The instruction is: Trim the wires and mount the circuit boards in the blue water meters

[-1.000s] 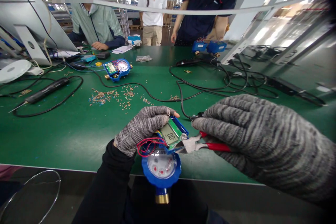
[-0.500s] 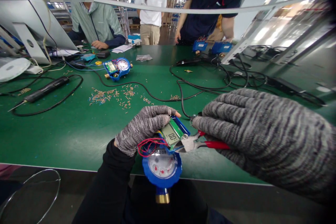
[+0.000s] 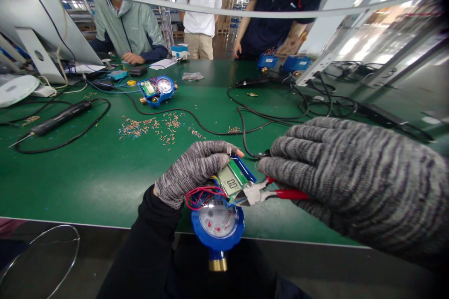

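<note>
A blue water meter (image 3: 218,230) with a round dial and a brass end juts over the table's front edge. Its exposed green circuit board carries an LCD display (image 3: 228,181). My left hand (image 3: 196,170), in a grey knitted glove, grips the upper left side of the meter's electronics housing. In my gloved right hand (image 3: 336,173) are red-handled cutting pliers (image 3: 257,192), their jaws at the lower right corner of the board. What exactly lies between the jaws I cannot make out. Red wires (image 3: 203,196) loop out beside the display, left of the jaws.
Many small brass-coloured pieces (image 3: 140,126) lie scattered on the green table (image 3: 87,182). Another water meter (image 3: 157,89) sits farther back. A black soldering-iron-like tool (image 3: 63,117) is at left, with black cables (image 3: 196,124) across the middle. Three people stand or sit beyond, near two blue meters (image 3: 296,63).
Both hands, the pliers and the meter keep nearly the same pose, with a very slight shift to the right in view. The pliers' jaws remain at the board's corner.
</note>
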Tool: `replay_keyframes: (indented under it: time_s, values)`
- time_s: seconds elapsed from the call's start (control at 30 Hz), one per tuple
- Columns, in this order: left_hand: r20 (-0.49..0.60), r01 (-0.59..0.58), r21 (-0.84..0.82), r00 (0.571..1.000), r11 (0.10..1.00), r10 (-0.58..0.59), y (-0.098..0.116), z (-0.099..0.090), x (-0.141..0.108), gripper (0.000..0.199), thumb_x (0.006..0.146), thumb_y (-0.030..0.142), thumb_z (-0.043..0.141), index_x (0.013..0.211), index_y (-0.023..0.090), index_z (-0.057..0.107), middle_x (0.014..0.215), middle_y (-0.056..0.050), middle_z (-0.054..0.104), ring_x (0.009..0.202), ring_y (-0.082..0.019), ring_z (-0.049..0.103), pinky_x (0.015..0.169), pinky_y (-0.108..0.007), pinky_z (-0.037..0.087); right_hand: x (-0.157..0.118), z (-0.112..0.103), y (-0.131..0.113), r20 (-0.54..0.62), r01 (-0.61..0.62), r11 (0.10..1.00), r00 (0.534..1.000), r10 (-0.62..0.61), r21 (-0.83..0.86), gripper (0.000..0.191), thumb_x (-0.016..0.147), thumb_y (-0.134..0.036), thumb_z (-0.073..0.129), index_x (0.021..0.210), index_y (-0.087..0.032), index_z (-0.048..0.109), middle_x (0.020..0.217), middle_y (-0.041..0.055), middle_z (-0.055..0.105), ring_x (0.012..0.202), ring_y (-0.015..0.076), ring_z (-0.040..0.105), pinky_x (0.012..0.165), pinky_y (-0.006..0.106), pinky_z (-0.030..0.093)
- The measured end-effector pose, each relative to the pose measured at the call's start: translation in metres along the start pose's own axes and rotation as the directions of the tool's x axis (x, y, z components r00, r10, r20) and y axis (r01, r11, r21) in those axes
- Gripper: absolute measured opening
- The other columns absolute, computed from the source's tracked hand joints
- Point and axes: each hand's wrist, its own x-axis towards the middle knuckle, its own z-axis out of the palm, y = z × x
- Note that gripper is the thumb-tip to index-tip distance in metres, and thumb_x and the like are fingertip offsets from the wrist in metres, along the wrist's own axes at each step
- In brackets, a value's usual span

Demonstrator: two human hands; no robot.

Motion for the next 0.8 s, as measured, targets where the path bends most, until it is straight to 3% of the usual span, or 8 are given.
replay_keyframes:
  time_s: [0.27,0.57,0.7,0.77,0.8]
  values:
    - [0.013,-0.010,0.018,1.000,1.000,0.010,0.000,-0.001,0.001,0.027,0.080,0.031,0.073,0.103,0.016,0.075,0.093,-0.006,0.070,0.079,-0.018,0.064,0.069,-0.027,0.045,0.001,0.002,-0.001,-0.024,0.015,0.999,1.000,-0.016,-0.035,0.023,0.086,-0.019,0.050,0.094,-0.022,0.072,0.084,0.0088,0.071,0.075,0.0279,0.061,0.073,0.044,0.044]
    - [0.007,-0.003,0.015,1.000,1.000,0.003,-0.001,-0.002,0.001,0.027,0.081,0.029,0.072,0.103,0.015,0.074,0.094,-0.006,0.070,0.079,-0.017,0.063,0.068,-0.025,0.046,-0.004,0.007,-0.008,-0.073,0.004,1.000,0.997,-0.005,-0.019,0.027,0.088,-0.014,0.044,0.089,-0.019,0.070,0.076,0.0112,0.070,0.068,0.0305,0.066,0.059,0.042,0.049]
    - [-0.019,-0.024,-0.007,1.000,1.000,0.024,0.001,-0.003,0.000,0.024,0.079,0.027,0.074,0.099,0.014,0.075,0.101,-0.007,0.071,0.087,-0.019,0.065,0.074,-0.026,0.049,-0.022,0.023,-0.009,-0.154,-0.136,0.978,0.975,0.160,0.158,0.022,0.087,-0.021,0.051,0.099,-0.018,0.069,0.086,0.0123,0.072,0.073,0.0299,0.068,0.059,0.041,0.052]
    - [-0.018,-0.018,-0.019,1.000,1.000,0.018,0.001,-0.003,0.001,0.025,0.078,0.027,0.075,0.100,0.014,0.075,0.098,-0.007,0.071,0.084,-0.018,0.066,0.074,-0.026,0.050,-0.040,0.038,-0.005,-0.225,-0.268,0.927,0.917,0.329,0.264,0.023,0.088,-0.023,0.059,0.109,-0.017,0.067,0.098,0.0123,0.073,0.086,0.0291,0.069,0.071,0.041,0.056]
    - [-0.021,-0.015,-0.023,1.000,1.000,0.015,0.001,-0.003,0.001,0.025,0.078,0.027,0.075,0.100,0.015,0.076,0.097,-0.007,0.071,0.083,-0.018,0.066,0.073,-0.026,0.050,-0.051,0.048,-0.003,-0.174,-0.382,0.866,0.875,0.451,0.322,0.025,0.089,-0.023,0.060,0.113,-0.017,0.066,0.105,0.0117,0.072,0.094,0.0282,0.070,0.080,0.041,0.056]
